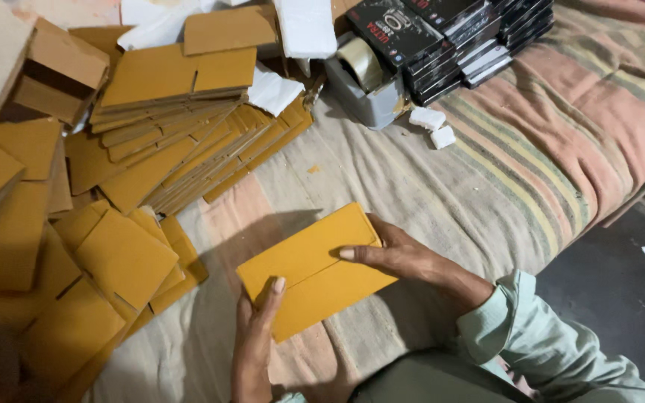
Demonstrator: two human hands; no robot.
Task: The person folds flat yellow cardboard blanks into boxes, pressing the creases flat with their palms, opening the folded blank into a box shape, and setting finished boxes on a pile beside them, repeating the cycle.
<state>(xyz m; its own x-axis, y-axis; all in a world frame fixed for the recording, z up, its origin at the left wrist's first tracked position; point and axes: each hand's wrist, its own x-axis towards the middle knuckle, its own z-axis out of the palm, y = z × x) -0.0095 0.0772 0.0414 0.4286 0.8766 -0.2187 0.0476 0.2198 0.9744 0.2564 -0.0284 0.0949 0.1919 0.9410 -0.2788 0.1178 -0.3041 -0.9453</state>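
A flat, folded yellow-brown cardboard box [311, 269] lies on the striped cloth [516, 157] in front of me. My left hand [257, 328] grips its near left corner, thumb on top. My right hand [393, 254] holds its right side, thumb pressed along the middle fold. A pale green sleeve [539, 336] covers my right forearm.
Piles of the same flattened cardboard boxes [181, 127] spread across the left and back left. An assembled open box [54, 75] stands far left. A grey tape dispenser [367, 82], stacked black boxes [449, 37] and white foam bits [433, 125] sit at the back. Dark floor [628, 283] at right.
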